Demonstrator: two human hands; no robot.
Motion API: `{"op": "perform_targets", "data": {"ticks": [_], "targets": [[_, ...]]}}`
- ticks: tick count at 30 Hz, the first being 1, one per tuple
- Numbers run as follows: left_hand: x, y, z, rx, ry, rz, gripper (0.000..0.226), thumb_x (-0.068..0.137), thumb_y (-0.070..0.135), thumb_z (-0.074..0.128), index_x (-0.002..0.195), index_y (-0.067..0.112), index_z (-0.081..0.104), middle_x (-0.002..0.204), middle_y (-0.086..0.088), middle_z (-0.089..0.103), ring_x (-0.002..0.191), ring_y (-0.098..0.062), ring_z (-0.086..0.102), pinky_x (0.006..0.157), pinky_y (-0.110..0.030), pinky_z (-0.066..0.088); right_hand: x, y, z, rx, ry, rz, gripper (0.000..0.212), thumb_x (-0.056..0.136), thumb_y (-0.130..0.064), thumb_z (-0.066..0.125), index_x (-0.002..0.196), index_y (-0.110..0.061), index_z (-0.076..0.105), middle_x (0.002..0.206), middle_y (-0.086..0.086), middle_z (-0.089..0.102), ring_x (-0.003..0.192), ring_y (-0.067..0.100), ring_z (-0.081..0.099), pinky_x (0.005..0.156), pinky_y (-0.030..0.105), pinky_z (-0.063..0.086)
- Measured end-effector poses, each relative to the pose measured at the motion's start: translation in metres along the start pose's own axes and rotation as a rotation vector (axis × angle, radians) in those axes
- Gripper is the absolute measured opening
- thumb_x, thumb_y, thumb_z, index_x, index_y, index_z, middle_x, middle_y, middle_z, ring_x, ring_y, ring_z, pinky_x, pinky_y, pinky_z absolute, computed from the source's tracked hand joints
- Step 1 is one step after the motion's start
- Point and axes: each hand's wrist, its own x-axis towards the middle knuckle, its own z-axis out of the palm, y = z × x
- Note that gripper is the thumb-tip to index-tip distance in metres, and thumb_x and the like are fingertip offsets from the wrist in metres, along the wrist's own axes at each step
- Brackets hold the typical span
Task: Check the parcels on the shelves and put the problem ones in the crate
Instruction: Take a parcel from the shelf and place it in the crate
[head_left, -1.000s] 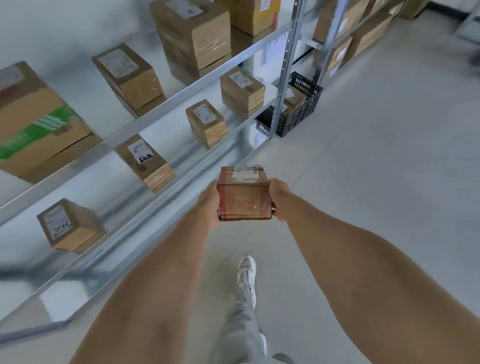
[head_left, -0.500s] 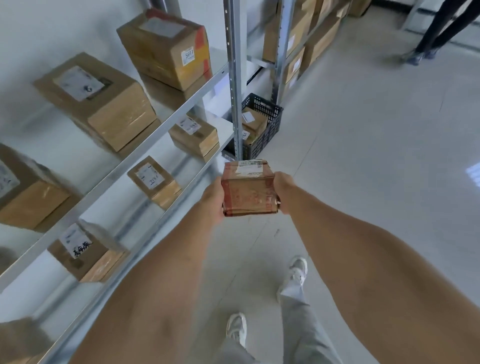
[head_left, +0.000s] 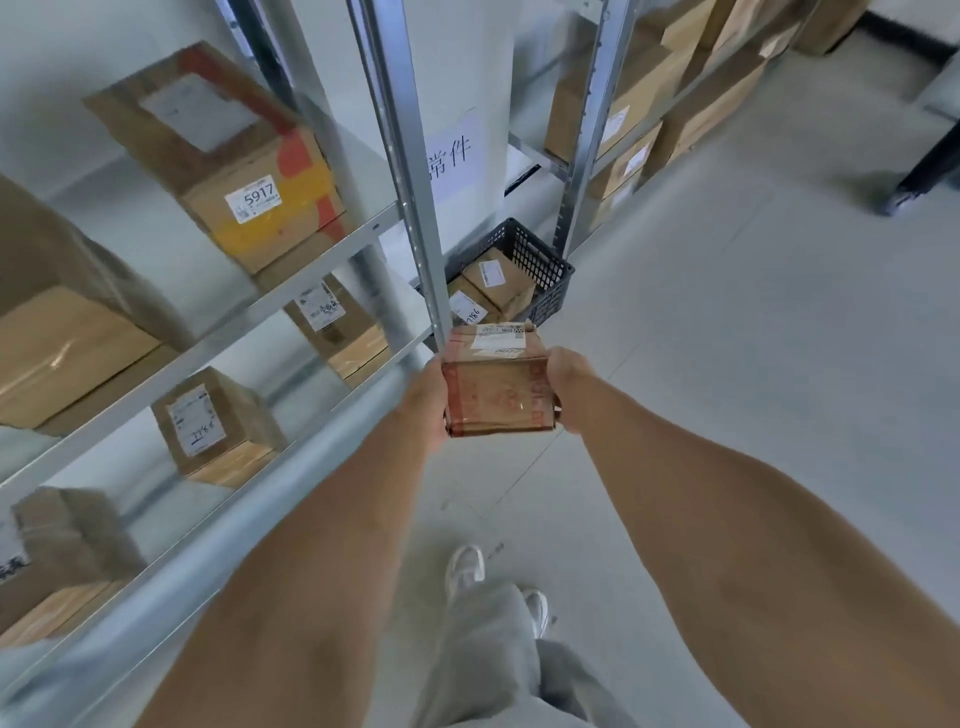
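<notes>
A small brown parcel (head_left: 497, 382) with red tape and a white label on top is held out in front of me at mid-frame. My left hand (head_left: 425, 402) grips its left side and my right hand (head_left: 569, 387) grips its right side. Just beyond it on the floor stands a black mesh crate (head_left: 540, 262) with two cardboard parcels (head_left: 496, 280) inside, between two shelf uprights. More labelled parcels sit on the metal shelves (head_left: 291, 283) to my left, one marked 5917 (head_left: 249, 187).
A grey shelf upright (head_left: 410, 171) rises right in front of the crate. A second shelving unit (head_left: 592, 124) with boxes runs on to the far right. A paper sign (head_left: 452, 156) hangs on the wall. Pale floor (head_left: 727, 338) spreads to the right; my feet show below.
I have walked along the shelves with the parcel held in both hands. The crate has come much closer and now lies just past the parcel.
</notes>
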Motion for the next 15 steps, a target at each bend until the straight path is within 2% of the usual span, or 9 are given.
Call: {"op": "perform_targets", "data": {"ticks": [2,4,6,11,13,15], "targets": [[0.016,0.017,0.02,-0.002,-0.025,0.008,0.037,0.105,0.051,0.051,0.106,0.02,0.073,0.089,-0.002,0.081,0.078,-0.021,0.079,0.059,-0.036,0.063,0.023,-0.022,-0.013,-0.006,-0.017,-0.001,0.03,0.104,-0.02,0.036,0.086,-0.015,0.059,0.085,0.008,0.068,0.071,0.025,0.065,0.057,0.029,0.049],[0.044,0.035,0.035,-0.032,-0.01,0.012,0.04,0.102,0.053,0.055,0.111,0.02,0.074,0.1,-0.005,0.081,0.087,-0.026,0.079,0.07,-0.044,0.065,0.053,-0.047,-0.021,-0.018,-0.046,-0.002,0.03,0.104,-0.017,0.036,0.084,-0.015,0.058,0.076,0.006,0.065,0.063,0.022,0.062,0.05,0.025,0.044],[0.077,0.05,0.047,-0.054,0.046,0.0,0.045,0.103,0.053,0.052,0.124,0.019,0.071,0.116,-0.01,0.078,0.098,-0.031,0.078,0.082,-0.055,0.064,0.082,-0.073,-0.026,-0.033,-0.078,-0.004,0.027,0.104,-0.016,0.036,0.092,-0.013,0.06,0.076,0.007,0.064,0.063,0.021,0.062,0.05,0.025,0.044],[0.153,0.088,0.075,-0.139,0.144,-0.036,0.045,0.105,0.051,0.047,0.129,0.019,0.068,0.115,-0.009,0.078,0.1,-0.032,0.077,0.084,-0.057,0.062,0.156,-0.132,-0.033,-0.1,-0.104,0.001,0.032,0.107,-0.022,0.038,0.085,-0.018,0.062,0.08,0.006,0.067,0.067,0.021,0.063,0.055,0.029,0.047],[0.168,0.102,0.086,-0.199,0.173,-0.054,0.044,0.107,0.048,0.044,0.123,0.016,0.07,0.112,-0.01,0.078,0.097,-0.03,0.078,0.08,-0.051,0.064,0.182,-0.152,-0.034,-0.129,-0.112,0.01,0.031,0.107,-0.022,0.037,0.093,-0.018,0.065,0.087,0.007,0.069,0.071,0.021,0.065,0.057,0.029,0.048],[0.181,0.112,0.095,-0.251,0.207,-0.088,0.042,0.11,0.045,0.038,0.109,0.016,0.069,0.102,-0.008,0.078,0.09,-0.026,0.076,0.07,-0.04,0.062,0.205,-0.168,-0.036,-0.161,-0.126,0.03,0.032,0.106,-0.022,0.037,0.092,-0.019,0.065,0.088,0.007,0.07,0.07,0.021,0.065,0.055,0.028,0.047]]}}
